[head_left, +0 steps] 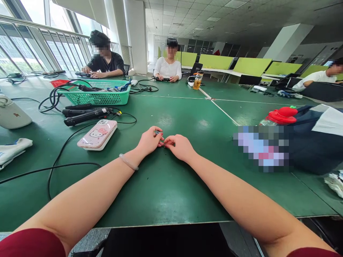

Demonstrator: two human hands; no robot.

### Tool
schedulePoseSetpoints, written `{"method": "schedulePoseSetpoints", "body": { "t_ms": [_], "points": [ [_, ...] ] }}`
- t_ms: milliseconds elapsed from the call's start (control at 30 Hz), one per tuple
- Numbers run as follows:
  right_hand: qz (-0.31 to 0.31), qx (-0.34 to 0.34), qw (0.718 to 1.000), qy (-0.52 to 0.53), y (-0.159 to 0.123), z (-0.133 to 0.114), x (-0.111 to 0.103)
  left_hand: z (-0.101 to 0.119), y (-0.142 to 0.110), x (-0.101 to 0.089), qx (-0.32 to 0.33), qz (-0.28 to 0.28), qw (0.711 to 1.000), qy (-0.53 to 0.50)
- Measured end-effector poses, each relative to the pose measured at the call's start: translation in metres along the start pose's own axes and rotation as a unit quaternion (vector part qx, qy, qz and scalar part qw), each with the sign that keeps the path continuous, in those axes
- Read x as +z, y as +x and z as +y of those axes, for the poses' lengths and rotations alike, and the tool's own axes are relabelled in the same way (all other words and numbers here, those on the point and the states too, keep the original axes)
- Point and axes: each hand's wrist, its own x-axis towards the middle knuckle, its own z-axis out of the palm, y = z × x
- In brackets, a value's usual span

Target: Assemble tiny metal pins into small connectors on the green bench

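Observation:
Both arms reach forward over the green table point(171, 185), and the hands meet near its middle. My left hand point(150, 140) is closed around a small dark piece point(157, 132), which shows between the thumb and fingers; its kind is too small to tell. Beside it, my right hand point(181, 145) is pinched, fingertips against or very near the left fingertips. Whatever sits in that pinch is hidden. A few tiny dark specks lie on the table below the hands. A pale bangle circles the left wrist.
Left of my hands lie a pink phone-sized case point(98, 135), black handheld tools point(87, 115) and looping cables. Behind stands a green basket point(100, 98). A dark bag point(316, 142) and a red-lidded bottle point(280, 116) are at right. Several people sit around.

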Motion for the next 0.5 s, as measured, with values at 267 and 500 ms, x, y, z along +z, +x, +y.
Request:
{"method": "schedulePoseSetpoints", "body": {
  "t_ms": [267,500],
  "points": [
    [0.002,0.046,0.994,0.096,0.0014,0.0049,0.0032,-0.0007,0.0004,0.0012,-0.008,-0.01,1.0,-0.001],
    [-0.002,0.09,0.983,0.158,0.0025,0.0089,0.0056,0.0005,-0.0004,0.0013,-0.007,-0.013,1.0,0.007]
  ]
}}
